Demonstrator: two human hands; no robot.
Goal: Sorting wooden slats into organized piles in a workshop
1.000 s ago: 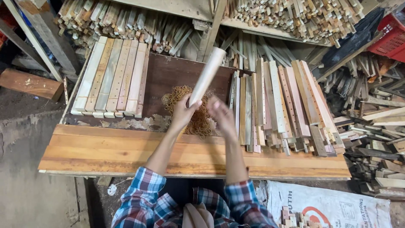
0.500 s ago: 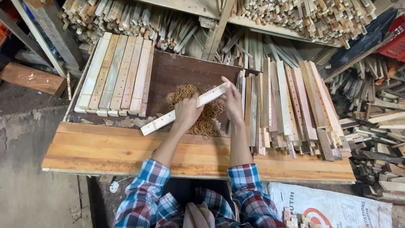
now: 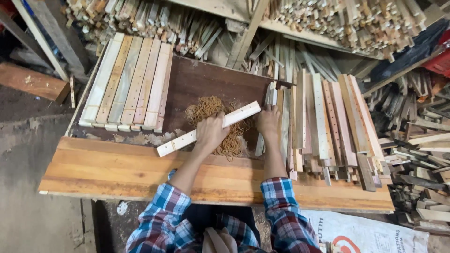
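1. The pale wooden slat lies almost flat now. It slants across the dark work board, with its low end at the left, near the wood shavings. A second ago it stood up on end, pointing away from the person. Half a second ago it was already tipped down, and now it sits a little lower and more to the left.

2. This looks like the slat has been swung down to be handled over the pile of rubber bands. That is only a guess from how it lies.

3. The left hand is closed around the middle of the slat and grips it from above. The slat sticks out on both sides of this hand.

4. The right hand sits by the slat's upper right end. Its fingers curl down near the edge of the stack beside it. I cannot tell if it holds the slat or only touches it.

5. The rubber bands lie under the slat and between the two hands.

6. To the left lies a neat row of pale slats, side by side.

7. To the right lies a big stack of slats with holes, touching the right hand's side.

8. A long plank runs across the front, under both arms.

9. Loose wood scraps fill the far right.
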